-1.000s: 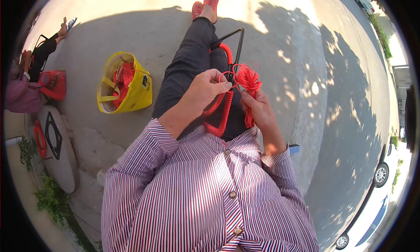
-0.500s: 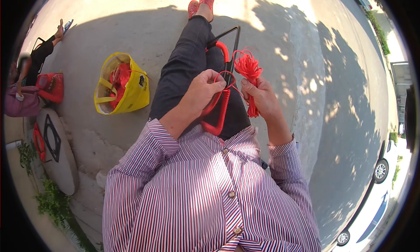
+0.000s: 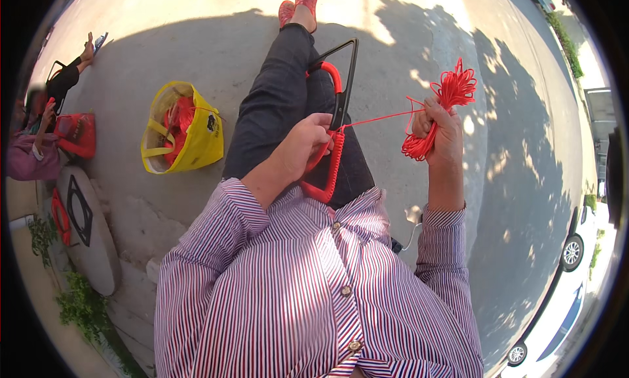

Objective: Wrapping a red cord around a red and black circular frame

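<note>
A black angular frame lies across my lap, with red cord wound in tight coils round much of it. My left hand is closed on the frame's side, at the end of the winding; some of its fingertips are hidden behind the bar. Out to the right, my right hand grips a looped bundle of red cord in its fist. One strand runs taut from the bundle to the wound part of the frame beside my left hand.
On the ground to the left stands a yellow bag with red material inside. Farther left, a person sits near a red bag. A round slab bears a black frame and a red-wrapped one. A white car is at right.
My right hand has moved out to the right with the cord bundle, and the slack loop at the frame has pulled straight. My left hand has shifted slightly down along the frame.
</note>
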A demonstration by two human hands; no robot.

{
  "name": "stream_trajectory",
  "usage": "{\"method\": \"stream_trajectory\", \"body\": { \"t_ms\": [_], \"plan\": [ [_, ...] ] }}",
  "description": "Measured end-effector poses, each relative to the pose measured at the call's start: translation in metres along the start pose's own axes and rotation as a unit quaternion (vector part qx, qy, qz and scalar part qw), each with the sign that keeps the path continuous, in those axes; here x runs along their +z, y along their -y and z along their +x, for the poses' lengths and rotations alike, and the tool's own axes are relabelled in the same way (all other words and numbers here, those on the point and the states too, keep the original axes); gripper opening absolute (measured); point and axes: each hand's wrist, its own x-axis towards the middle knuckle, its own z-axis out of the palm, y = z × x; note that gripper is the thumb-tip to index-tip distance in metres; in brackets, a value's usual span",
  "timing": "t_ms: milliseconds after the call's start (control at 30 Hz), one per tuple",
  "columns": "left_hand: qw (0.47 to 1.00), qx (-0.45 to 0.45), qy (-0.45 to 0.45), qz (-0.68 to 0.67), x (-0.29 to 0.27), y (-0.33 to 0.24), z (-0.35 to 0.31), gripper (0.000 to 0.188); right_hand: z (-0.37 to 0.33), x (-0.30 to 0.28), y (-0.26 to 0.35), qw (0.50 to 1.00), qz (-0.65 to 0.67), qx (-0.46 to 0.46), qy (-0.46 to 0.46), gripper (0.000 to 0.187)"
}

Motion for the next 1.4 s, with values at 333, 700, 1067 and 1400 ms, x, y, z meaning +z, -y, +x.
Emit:
{"method": "stream_trajectory", "body": {
  "t_ms": [333,700,1067,1400],
  "plan": [
    [0.986,-0.046,0.129,-0.091,-0.021,0.016,0.019,0.016,-0.109,-0.040,-0.006,0.999,-0.046,-0.010,-0.001,0.010],
    [0.988,-0.011,0.117,0.099,-0.003,0.007,0.001,0.048,-0.102,-0.073,-0.032,0.992,-0.050,0.048,-0.101,0.029],
    [0.863,0.177,0.145,0.450,0.100,-0.033,-0.022,0.035,-0.116,-0.055,-0.021,0.996,0.039,0.007,-0.081,0.027],
    [0.761,0.242,0.085,0.597,0.130,-0.089,-0.062,0.036,-0.123,-0.028,-0.009,0.992,0.116,-0.013,0.036,0.024]
  ]
}}
